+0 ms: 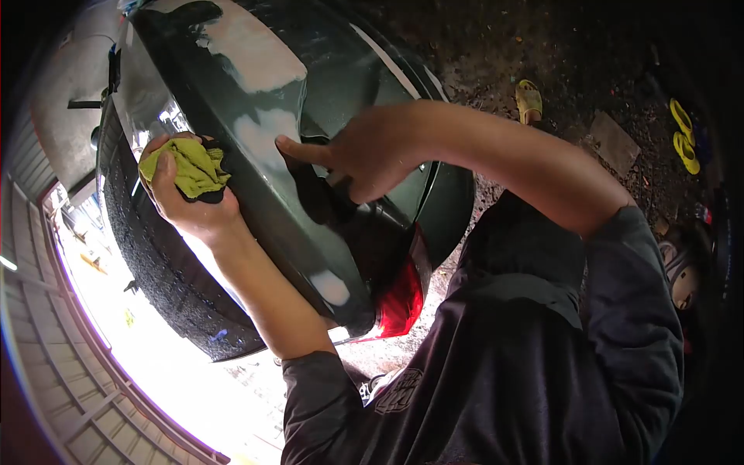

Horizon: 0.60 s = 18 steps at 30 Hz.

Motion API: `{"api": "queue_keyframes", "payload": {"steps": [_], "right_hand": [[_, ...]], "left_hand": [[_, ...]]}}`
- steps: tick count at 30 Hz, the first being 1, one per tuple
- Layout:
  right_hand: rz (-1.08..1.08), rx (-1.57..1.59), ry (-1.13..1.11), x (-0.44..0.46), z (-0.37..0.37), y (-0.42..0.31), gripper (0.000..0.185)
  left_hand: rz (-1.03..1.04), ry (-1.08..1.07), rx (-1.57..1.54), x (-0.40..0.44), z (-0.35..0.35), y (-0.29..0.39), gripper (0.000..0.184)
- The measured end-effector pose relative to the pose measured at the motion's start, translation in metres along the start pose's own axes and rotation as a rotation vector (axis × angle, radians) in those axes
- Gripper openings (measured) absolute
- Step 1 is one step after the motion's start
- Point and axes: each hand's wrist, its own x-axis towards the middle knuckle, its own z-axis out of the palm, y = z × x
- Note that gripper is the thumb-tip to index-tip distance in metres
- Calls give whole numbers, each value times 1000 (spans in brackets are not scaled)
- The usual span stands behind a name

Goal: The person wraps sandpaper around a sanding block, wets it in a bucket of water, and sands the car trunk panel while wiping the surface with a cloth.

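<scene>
A crumpled yellow-green cloth is gripped in my left hand, the thumb lying across it. Some black material shows under the cloth's edge; its kind is unclear. Both are over the edge of the dark green car body, beside the wet dark rear window. My right hand is stretched over the panel, one finger extended to a pale, dull patch on the paint. Its other fingers are partly hidden, and nothing shows in the hand. Whether the fingertip touches the surface I cannot tell.
A larger pale patch and a small one mark the bodywork. The red tail light is near my body. Yellow clogs and a flat slab lie on the dirt ground; another yellow shoe is nearer the car.
</scene>
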Motion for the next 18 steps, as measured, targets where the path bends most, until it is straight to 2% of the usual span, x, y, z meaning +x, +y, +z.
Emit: {"api": "queue_keyframes", "payload": {"steps": [2, 11, 12, 14, 18], "right_hand": [[-28, 43, -22, -9, 10, -2, 101], [-6, 38, -136, -31, 40, -16, 103], [4, 26, -160, -34, 41, -17, 102], [-40, 48, -54, -40, 49, -15, 99], [-62, 166, 94, -45, 47, -12, 84]], "left_hand": [[-38, -80, -50, 2, -2, 4, 34], [-16, -81, -25, 4, -6, -2, 36], [35, -87, 8, 3, -7, -4, 36], [139, -98, 72, 1, -9, -9, 36], [23, -108, -37, 2, -9, -2, 36]]}}
